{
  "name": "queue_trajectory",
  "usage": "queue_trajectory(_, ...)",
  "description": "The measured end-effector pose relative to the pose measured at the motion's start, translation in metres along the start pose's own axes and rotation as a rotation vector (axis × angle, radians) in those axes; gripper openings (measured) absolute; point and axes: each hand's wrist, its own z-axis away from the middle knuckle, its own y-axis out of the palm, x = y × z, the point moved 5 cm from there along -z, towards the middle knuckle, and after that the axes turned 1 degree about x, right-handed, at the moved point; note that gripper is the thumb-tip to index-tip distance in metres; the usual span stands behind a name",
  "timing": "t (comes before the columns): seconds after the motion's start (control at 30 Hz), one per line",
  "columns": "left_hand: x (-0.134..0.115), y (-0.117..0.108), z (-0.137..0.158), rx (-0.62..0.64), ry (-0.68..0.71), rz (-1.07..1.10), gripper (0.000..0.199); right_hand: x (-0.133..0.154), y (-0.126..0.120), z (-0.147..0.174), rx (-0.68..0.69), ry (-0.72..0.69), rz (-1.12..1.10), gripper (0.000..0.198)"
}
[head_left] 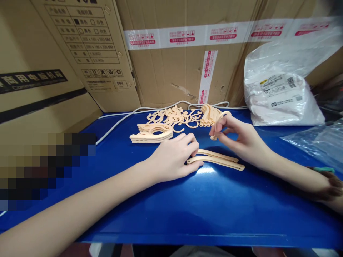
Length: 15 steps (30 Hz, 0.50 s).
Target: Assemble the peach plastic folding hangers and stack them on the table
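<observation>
My left hand (177,155) is closed around the left ends of two beige curved plastic bars, which look like hanger arms. The front hanger arm (214,161) and the rear hanger arm (218,155) lie side by side on the blue table, pointing right. Above their right part, my right hand (239,134) pinches a beige plastic hook (225,113); its curve rises over the fingers and its lower end pokes out below them. Just left and behind my left hand is a stack of beige hanger pieces (152,135).
Behind my hands are a heap of loose hooks (174,116) and a pile of curved arms (210,115). A white cable (118,123) runs along the back. Cardboard boxes (166,71) wall the rear and left. At right sit a white plastic bag (284,96) and clear film (321,139).
</observation>
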Motion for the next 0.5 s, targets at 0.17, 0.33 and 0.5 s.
queue_trajectory(0.17, -0.002, 0.001, 0.000, 0.018, 0.051, -0.004, 0.024, 0.005, 0.002, -0.001, 0.009, -0.003, 0.028, 0.013)
queue_trajectory(0.33, -0.001, -0.006, -0.001, -0.041, -0.012, 0.073, 0.021, 0.006, 0.000, -0.001, -0.047, 0.025, 0.009, 0.014)
queue_trajectory(0.5, 0.015, -0.012, -0.003, -0.173, -0.273, 0.741, 0.020, 0.000, -0.001, -0.002, -0.049, 0.067, -0.118, 0.022)
